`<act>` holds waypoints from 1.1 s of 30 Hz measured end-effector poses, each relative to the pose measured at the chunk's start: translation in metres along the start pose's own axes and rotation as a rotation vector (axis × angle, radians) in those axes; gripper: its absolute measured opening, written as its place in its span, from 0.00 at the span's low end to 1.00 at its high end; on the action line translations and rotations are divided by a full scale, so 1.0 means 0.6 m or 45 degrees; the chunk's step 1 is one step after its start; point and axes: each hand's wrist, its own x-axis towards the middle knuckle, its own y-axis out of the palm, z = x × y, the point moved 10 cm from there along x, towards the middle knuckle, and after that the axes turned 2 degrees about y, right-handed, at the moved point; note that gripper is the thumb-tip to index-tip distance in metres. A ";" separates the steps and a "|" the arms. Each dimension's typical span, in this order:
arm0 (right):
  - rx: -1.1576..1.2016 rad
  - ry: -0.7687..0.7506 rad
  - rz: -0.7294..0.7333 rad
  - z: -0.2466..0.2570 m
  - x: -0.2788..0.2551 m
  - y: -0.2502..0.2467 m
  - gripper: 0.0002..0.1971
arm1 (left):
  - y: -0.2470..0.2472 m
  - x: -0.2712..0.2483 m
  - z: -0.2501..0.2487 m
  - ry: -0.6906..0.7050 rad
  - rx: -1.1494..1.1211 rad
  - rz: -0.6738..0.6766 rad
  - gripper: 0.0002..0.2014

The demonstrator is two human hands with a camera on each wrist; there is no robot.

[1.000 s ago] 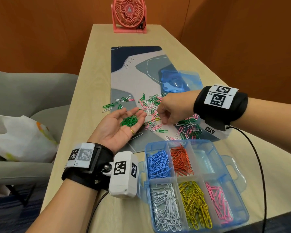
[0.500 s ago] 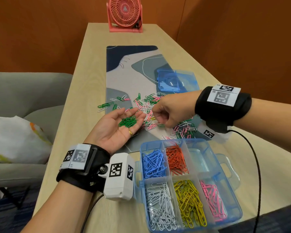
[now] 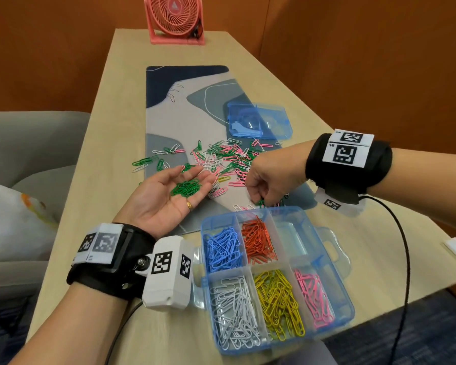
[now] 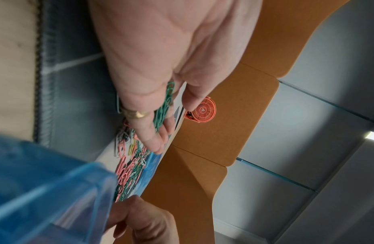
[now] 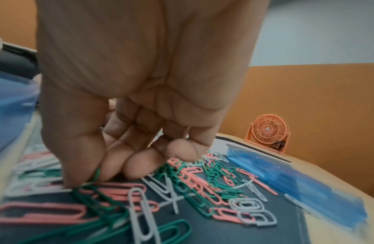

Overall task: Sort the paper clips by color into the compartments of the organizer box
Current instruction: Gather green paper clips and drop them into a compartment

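My left hand [image 3: 166, 204] lies palm up and flat over the mat, with a small heap of green clips [image 3: 186, 187] on its fingers; the left wrist view shows those green clips [image 4: 164, 107] too. My right hand [image 3: 259, 202] is down on the mat just behind the organizer box [image 3: 290, 233]. There thumb and forefinger pinch a green paper clip [image 5: 95, 175]. Loose green, pink and white clips [image 3: 229, 159] cover the mat. The box holds blue, orange, white, yellow and pink clips, each colour apart. Its back right compartment is bare.
The patterned desk mat [image 3: 184, 114] runs down the table's middle, with the blue box lid [image 3: 258, 121] at its right edge. A pink fan [image 3: 175, 19] stands at the far end. A grey chair with a bag [image 3: 8, 222] is on the left.
My right hand has left the spot beside my left fingertips and dropped nearer, to the clips just behind the box. The left hand has stayed palm up with its green clips.
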 end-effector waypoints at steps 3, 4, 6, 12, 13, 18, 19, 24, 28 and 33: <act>-0.053 0.011 -0.040 -0.004 0.003 -0.007 0.07 | -0.002 0.002 0.001 -0.001 -0.002 -0.004 0.16; -0.066 0.015 -0.055 -0.006 0.004 -0.010 0.07 | -0.002 0.002 0.000 0.000 0.001 -0.001 0.16; -0.106 0.025 -0.085 -0.008 0.008 -0.015 0.04 | -0.001 0.001 -0.001 0.007 0.001 0.002 0.15; -0.148 0.083 -0.126 -0.018 0.012 -0.023 0.06 | -0.004 0.000 -0.003 0.011 0.013 -0.018 0.17; -0.133 0.084 -0.128 -0.019 0.013 -0.024 0.07 | -0.004 0.001 -0.003 0.011 0.014 -0.019 0.17; -0.026 0.021 -0.127 -0.008 0.016 -0.036 0.13 | -0.005 0.001 -0.004 0.010 0.002 -0.030 0.17; -0.004 0.014 -0.111 -0.006 0.017 -0.034 0.11 | -0.006 0.001 -0.005 0.011 0.000 -0.032 0.17; -0.008 0.040 -0.120 -0.008 0.024 -0.028 0.07 | -0.008 0.002 -0.005 0.010 0.008 -0.036 0.17; -0.013 0.052 -0.156 -0.007 0.028 -0.036 0.08 | -0.008 0.003 -0.005 0.010 0.006 -0.037 0.17; -0.027 0.091 -0.184 -0.010 0.034 -0.041 0.06 | -0.010 0.003 -0.011 0.021 -0.013 -0.034 0.17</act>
